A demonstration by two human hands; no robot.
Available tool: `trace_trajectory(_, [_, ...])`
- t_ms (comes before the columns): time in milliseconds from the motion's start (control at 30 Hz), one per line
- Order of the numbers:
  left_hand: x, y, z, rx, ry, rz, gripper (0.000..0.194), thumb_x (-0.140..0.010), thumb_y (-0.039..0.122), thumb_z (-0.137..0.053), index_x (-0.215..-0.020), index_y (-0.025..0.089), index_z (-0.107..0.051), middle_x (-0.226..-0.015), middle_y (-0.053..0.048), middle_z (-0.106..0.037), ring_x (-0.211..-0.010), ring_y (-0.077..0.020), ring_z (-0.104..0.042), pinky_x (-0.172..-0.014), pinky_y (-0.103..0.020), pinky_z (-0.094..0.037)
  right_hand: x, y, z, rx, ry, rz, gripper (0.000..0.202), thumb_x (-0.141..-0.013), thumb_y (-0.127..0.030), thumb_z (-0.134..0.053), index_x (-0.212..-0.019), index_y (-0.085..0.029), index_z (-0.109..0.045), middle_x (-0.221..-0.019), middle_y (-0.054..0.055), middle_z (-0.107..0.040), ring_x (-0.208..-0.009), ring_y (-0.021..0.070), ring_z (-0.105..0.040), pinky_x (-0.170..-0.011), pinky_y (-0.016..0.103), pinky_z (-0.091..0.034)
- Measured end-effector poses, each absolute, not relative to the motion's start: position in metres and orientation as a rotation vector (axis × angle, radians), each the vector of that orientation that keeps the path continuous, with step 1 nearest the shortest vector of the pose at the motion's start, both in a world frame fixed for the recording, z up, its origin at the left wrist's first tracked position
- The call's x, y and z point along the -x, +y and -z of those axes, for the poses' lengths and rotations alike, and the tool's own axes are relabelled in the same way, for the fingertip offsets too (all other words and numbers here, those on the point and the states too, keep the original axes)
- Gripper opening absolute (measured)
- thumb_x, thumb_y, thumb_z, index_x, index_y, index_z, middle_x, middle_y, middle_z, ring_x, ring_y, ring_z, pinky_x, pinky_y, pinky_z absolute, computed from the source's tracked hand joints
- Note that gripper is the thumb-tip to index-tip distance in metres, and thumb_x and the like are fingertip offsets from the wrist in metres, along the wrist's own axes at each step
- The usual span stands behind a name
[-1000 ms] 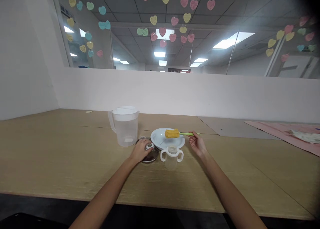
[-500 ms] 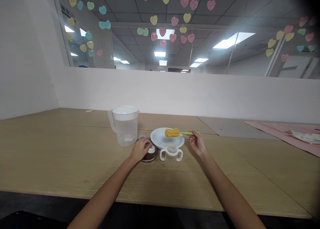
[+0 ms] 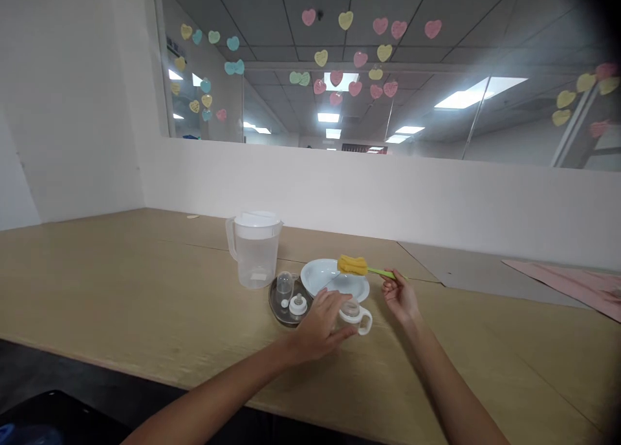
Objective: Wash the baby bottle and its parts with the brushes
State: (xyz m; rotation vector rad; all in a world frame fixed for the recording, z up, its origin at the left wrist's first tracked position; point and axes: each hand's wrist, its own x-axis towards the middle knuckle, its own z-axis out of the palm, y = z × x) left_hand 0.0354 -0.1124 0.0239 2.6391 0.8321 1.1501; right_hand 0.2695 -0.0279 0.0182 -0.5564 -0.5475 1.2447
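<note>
My right hand (image 3: 400,296) pinches the green handle of a sponge brush (image 3: 353,265). Its yellow sponge head hangs over the white oval dish (image 3: 315,271). My left hand (image 3: 321,321) reaches to the left side of a clear baby bottle (image 3: 350,310) with white handles, fingers and thumb apart around it; the left handle is hidden, and firm contact cannot be made out. Left of that hand lies a dark round tray (image 3: 278,312) holding a white collar with a nipple (image 3: 297,304), a clear cap (image 3: 284,284) and a small white piece (image 3: 284,303).
A translucent lidded pitcher (image 3: 257,254) stands behind the tray on the wooden table (image 3: 145,290). To the right lie a grey sheet (image 3: 466,271) and a pink cloth (image 3: 557,280). A white wall (image 3: 339,186) and a window with heart-shaped notes rise behind.
My left hand has moved right from the tray to the bottle, uncovering the parts on the tray. My right hand still holds the brush over the dish. The view has turned slightly left.
</note>
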Motion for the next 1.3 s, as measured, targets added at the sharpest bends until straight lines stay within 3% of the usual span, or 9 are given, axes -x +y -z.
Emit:
trace_trajectory(67, [-0.042, -0.117, -0.023, -2.597, 0.798, -1.082, 0.043, -0.083, 0.04, -0.04, -0.122, 0.021, -0.039, -0.12, -0.007, -0.051, -0.113, -0.0203, -0.043, -0.105, -0.041, -0.02, -0.269, -0.027, -0.018, 0.55, -0.543, -1.245, 0.002, -0.069, -0.016, -0.059, -0.069, -0.015, -0.058, -0.053, -0.001, -0.059, -0.037, 0.0035, -0.046, -0.036, 0.011, -0.042])
trace_trajectory(267, [-0.04, -0.113, -0.031, -2.343, 0.776, -1.162, 0.057, -0.071, 0.046, -0.056, -0.12, 0.02, -0.04, -0.116, -0.008, -0.053, -0.105, -0.0215, -0.05, -0.089, -0.033, -0.041, -0.269, -0.03, -0.021, 0.488, -0.536, -1.266, 0.006, -0.072, -0.02, -0.058, -0.068, -0.016, -0.056, -0.055, -0.002, -0.058, -0.037, 0.0021, -0.043, -0.036, 0.011, -0.04])
trace_trajectory(400, [-0.034, -0.098, -0.041, -2.277, 0.999, -1.623, 0.051, -0.071, 0.045, -0.057, -0.112, 0.018, -0.045, -0.111, -0.009, -0.054, -0.103, -0.0227, -0.05, -0.09, -0.035, -0.04, -0.266, -0.036, -0.026, 0.329, -0.639, -1.304, 0.01, -0.072, -0.027, -0.061, -0.072, -0.018, -0.057, -0.048, -0.007, -0.049, -0.036, 0.0012, -0.04, -0.035, 0.01, -0.036])
trace_trajectory(500, [-0.029, -0.083, -0.047, -2.398, 1.076, -1.732, 0.045, -0.073, 0.042, -0.056, -0.112, 0.022, -0.048, -0.113, -0.007, -0.052, -0.105, -0.0215, -0.048, -0.093, -0.035, -0.037, -0.261, -0.037, -0.025, 0.315, -0.708, -1.283, 0.015, -0.071, -0.033, -0.062, -0.077, -0.02, -0.058, -0.051, -0.007, -0.051, -0.037, 0.0012, -0.04, -0.035, 0.01, -0.035])
trace_trajectory(633, [-0.019, -0.062, -0.044, -2.493, 1.147, -1.785, 0.039, -0.076, 0.04, -0.053, -0.112, 0.024, -0.05, -0.11, -0.006, -0.053, -0.105, -0.0206, -0.046, -0.092, -0.034, -0.037, -0.257, -0.035, -0.019, 0.428, -0.829, -1.248, 0.025, -0.065, -0.039, -0.066, -0.082, -0.021, -0.058, -0.067, -0.004, -0.062, -0.04, 0.0016, -0.044, -0.038, 0.011, -0.038])
trace_trajectory(800, [-0.001, -0.051, -0.033, -2.768, 1.243, -1.665, 0.036, -0.08, 0.034, -0.049, -0.114, 0.024, -0.051, -0.112, -0.008, -0.054, -0.104, -0.022, -0.046, -0.092, -0.038, -0.035, -0.253, -0.04, -0.022, 0.627, -1.077, -1.162, 0.035, -0.066, -0.045, -0.063, -0.086, -0.017, -0.061, -0.044, -0.004, -0.053, -0.039, 0.0058, -0.047, -0.04, 0.014, -0.038])
trace_trajectory(933, [-0.001, -0.056, -0.03, -3.07, 1.128, -1.524, 0.035, -0.082, 0.027, -0.046, -0.117, 0.023, -0.049, -0.115, -0.008, -0.053, -0.103, -0.0215, -0.047, -0.088, -0.037, -0.039, -0.237, -0.049, -0.025, 0.729, -1.253, -1.224, 0.041, -0.064, -0.047, -0.064, -0.087, -0.013, -0.061, -0.043, -0.002, -0.055, -0.038, 0.0078, -0.049, -0.039, 0.016, -0.036])
trace_trajectory(1133, [-0.005, -0.052, -0.029, -3.209, 1.041, -1.663, 0.036, -0.081, 0.016, -0.047, -0.116, 0.024, -0.05, -0.117, -0.008, -0.053, -0.105, -0.021, -0.047, -0.089, -0.037, -0.04, -0.246, -0.041, -0.026, 0.609, -1.043, -1.21, 0.031, -0.066, -0.039, -0.066, -0.083, -0.015, -0.06, -0.049, -0.003, -0.056, -0.043, 0.0065, -0.052, -0.043, 0.015, -0.042])
trace_trajectory(1300, [0.012, -0.039, -0.024, -2.817, 1.259, -1.937, 0.04, -0.078, 0.029, -0.054, -0.117, 0.021, -0.047, -0.111, -0.01, -0.055, -0.102, -0.0216, -0.05, -0.088, -0.037, -0.04, -0.292, -0.022, -0.015, 0.639, -0.591, -0.953, 0.011, -0.073, -0.027, -0.058, -0.073, -0.018, -0.051, -0.059, -0.005, -0.06, -0.045, 0.0024, -0.052, -0.048, 0.01, -0.047])
